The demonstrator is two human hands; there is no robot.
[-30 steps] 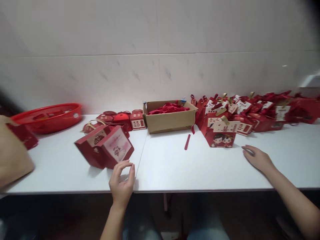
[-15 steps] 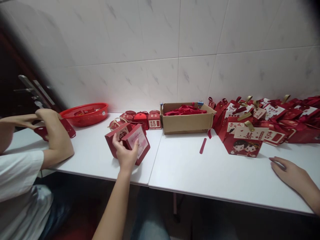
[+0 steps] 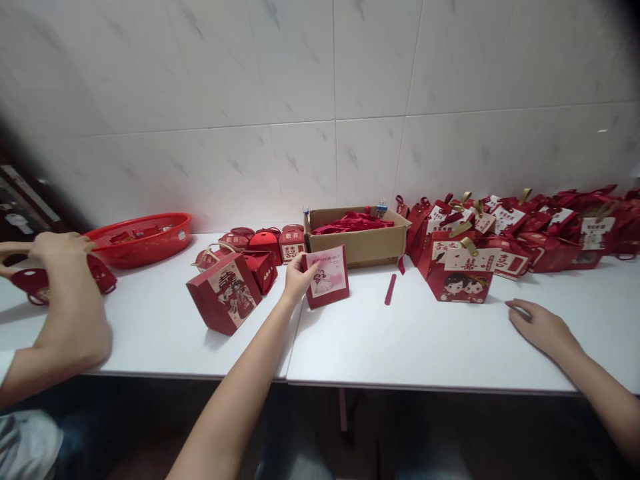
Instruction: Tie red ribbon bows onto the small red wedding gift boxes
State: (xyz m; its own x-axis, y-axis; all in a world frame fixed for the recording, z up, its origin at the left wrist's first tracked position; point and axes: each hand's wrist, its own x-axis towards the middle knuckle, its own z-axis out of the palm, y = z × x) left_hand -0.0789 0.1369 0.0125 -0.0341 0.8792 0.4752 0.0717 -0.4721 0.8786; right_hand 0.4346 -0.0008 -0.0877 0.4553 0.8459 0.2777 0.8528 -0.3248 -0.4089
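My left hand (image 3: 300, 277) grips a red gift box (image 3: 327, 277) with a pink picture of a couple on its front, near the seam of the two tables. Left of that hand stands another red gift box (image 3: 225, 293), turned at an angle, with figures on a cream band. On the right, my right hand (image 3: 540, 323) rests on the white table with fingers loosely curled, and nothing shows in it. Nearest to it is a red gift box (image 3: 460, 283) with two cartoon faces and a tag on a gold ribbon.
A cardboard box (image 3: 360, 248) of dark red ribbons stands by the wall. A red strip (image 3: 391, 289) lies before it. Tagged gift boxes (image 3: 550, 250) crowd the right back; a red basket (image 3: 140, 250) sits left. At far left, a co-worker's arm (image 3: 70, 300) reaches over a red box.
My left hand has carried the pink-fronted gift box rightward, away from the other box, which stays behind on the left. The view has turned somewhat right. My right hand remains on the table.
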